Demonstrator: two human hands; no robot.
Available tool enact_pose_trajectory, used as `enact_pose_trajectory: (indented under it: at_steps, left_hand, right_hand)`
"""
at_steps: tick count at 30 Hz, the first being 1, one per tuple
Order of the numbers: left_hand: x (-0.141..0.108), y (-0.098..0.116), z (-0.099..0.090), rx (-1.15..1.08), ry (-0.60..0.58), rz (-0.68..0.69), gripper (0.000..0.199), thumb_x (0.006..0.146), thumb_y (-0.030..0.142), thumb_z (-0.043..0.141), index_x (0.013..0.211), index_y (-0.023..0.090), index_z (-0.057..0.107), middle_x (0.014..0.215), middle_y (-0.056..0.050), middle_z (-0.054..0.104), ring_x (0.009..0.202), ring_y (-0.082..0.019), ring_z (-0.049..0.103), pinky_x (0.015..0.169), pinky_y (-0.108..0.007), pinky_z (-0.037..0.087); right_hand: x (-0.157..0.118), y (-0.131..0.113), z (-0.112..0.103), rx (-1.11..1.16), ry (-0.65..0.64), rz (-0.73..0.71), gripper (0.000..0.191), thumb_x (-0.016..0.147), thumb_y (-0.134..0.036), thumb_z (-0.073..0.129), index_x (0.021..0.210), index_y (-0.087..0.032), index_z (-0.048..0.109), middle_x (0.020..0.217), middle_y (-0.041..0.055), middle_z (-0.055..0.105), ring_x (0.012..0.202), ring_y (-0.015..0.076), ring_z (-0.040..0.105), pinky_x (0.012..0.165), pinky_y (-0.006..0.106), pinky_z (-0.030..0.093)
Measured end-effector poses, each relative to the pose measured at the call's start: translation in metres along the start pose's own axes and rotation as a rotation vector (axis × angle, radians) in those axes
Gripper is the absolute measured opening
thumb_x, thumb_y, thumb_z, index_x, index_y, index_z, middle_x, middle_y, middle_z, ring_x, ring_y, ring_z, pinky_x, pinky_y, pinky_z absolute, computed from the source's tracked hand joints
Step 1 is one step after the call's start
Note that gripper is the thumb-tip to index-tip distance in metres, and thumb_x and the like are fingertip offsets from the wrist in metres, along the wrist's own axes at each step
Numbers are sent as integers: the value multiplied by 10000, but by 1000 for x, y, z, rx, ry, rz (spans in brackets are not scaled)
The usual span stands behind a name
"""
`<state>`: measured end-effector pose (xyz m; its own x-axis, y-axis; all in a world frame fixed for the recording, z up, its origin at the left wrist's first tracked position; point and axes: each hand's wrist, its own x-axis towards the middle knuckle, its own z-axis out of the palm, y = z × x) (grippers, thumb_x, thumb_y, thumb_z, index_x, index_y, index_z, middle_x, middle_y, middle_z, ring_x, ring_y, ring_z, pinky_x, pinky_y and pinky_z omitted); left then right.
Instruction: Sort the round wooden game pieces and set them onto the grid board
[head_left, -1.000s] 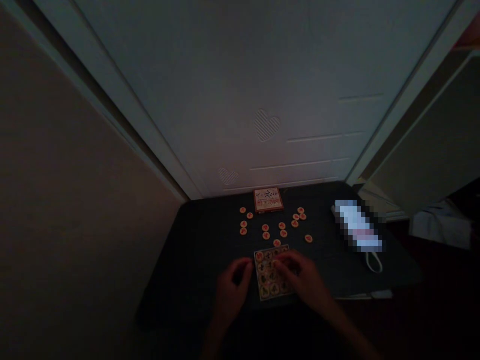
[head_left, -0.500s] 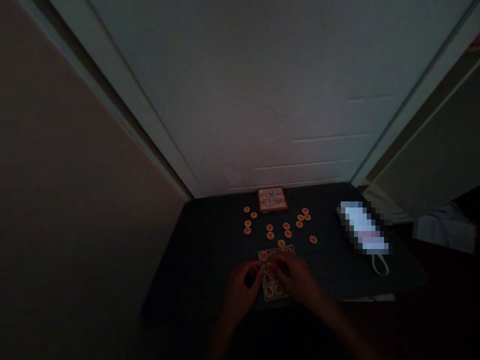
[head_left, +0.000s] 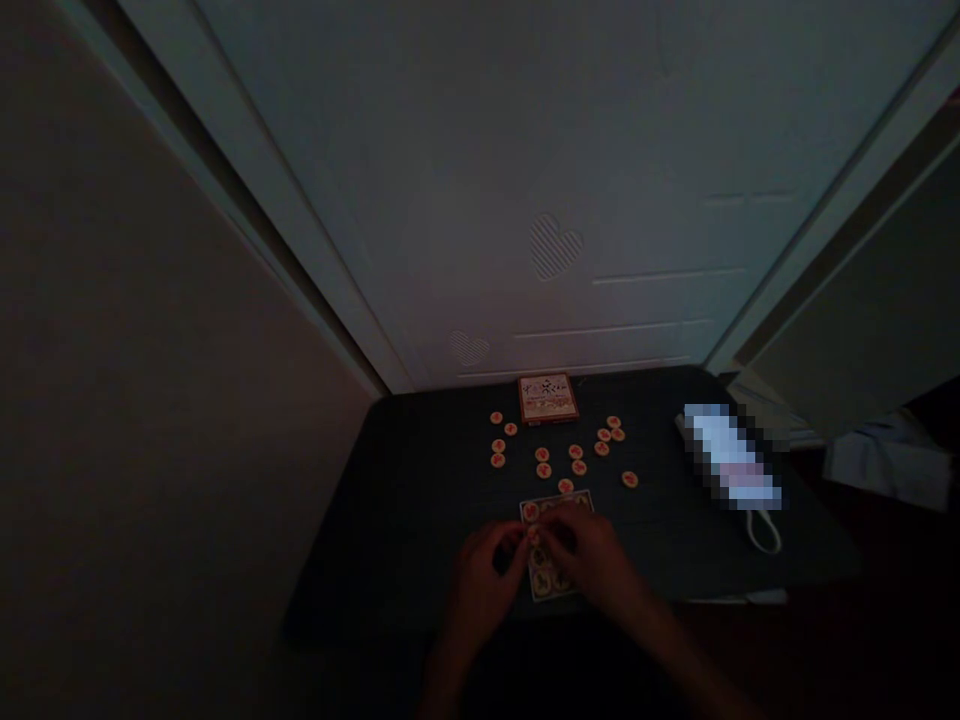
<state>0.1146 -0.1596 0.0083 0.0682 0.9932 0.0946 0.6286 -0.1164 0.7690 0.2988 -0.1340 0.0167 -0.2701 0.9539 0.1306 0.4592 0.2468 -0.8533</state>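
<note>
A small square tray (head_left: 531, 585) of round xiangqi pieces lies near the front edge of the dark table. My left hand (head_left: 487, 570) is at its left side, thumb and fingertips pinched against a red-marked xiangqi piece (head_left: 533, 536). From the right, my right hand (head_left: 589, 545) reaches over the tray, its fingertips closed on the same piece. Part of the tray is hidden beneath my right hand. One piece (head_left: 532, 512) sits in the tray's far left corner, and dark-marked pieces (head_left: 542, 583) show along its near side.
Several loose red-marked pieces (head_left: 543, 455) are scattered on the table (head_left: 405, 500) beyond the tray. A flat printed box (head_left: 547, 398) stands at the back by the white door (head_left: 450, 200). To the right lies a blurred-out phone (head_left: 727, 455) with a strap loop (head_left: 763, 532).
The view has shifted slightly. Between my fingertips, a red-marked piece now shows more plainly at the tray's left side. Both hands stay nearly in place.
</note>
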Motion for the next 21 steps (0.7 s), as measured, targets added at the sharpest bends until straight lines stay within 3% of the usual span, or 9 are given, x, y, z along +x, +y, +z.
enact_pose_trajectory:
  at_steps: [8, 21]
  left_hand:
    - [1, 3, -2, 13, -15, 20, 232, 952, 427, 571, 1035, 266, 716, 931, -40, 724, 857, -209, 679, 818, -335, 535]
    - [2, 3, -1, -9, -5, 32, 198, 946, 374, 593, 1045, 263, 723, 954, -38, 718, 849, -195, 670, 814, -321, 534]
  right_hand:
    - [-4, 1, -3, -140, -3, -74, 103, 920, -212, 650, 994, -235, 717, 995, 48, 737, 948, 215, 677, 872, 349, 530]
    - [-7, 2, 3, -155, -6, -117, 187, 887, -137, 656, 1041, -235, 698, 1031, 50, 724, 986, 215, 664, 884, 346, 524]
